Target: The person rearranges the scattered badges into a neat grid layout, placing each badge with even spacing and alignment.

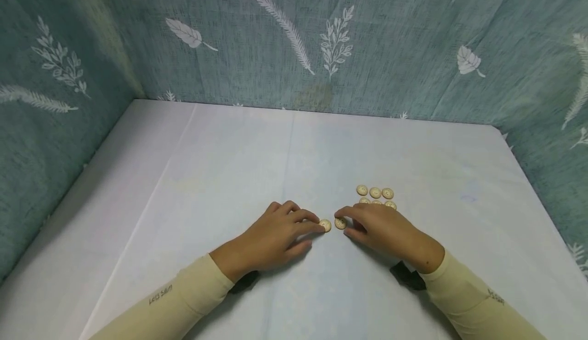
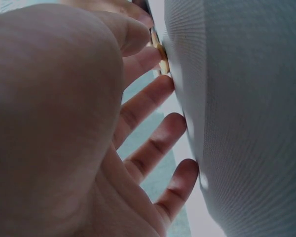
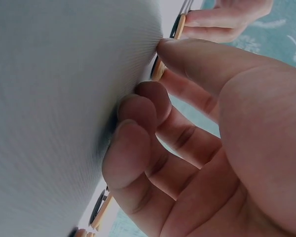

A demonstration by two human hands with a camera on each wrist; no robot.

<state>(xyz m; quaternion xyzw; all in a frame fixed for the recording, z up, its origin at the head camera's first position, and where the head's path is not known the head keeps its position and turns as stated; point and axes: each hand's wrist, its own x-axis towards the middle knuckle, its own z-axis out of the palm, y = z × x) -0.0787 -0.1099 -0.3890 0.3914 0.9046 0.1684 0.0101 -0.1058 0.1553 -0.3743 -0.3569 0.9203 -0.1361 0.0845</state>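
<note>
Two round, light wooden buttons lie side by side on the white cloth in the head view. My left hand has its fingers spread and fairly straight, the index fingertip touching the left button. Its thumb stays apart from that button. With thumb and index finger, my right hand pinches the right button at the cloth. The other right fingers are curled beneath the palm in the right wrist view. Beyond the right hand sits a group of similar buttons, its nearer row partly hidden by the knuckles.
A white cloth with faint creases covers the table. Green-blue fabric printed with white leaves rises at the back and both sides. Dark wrist straps show under the cream sleeves.
</note>
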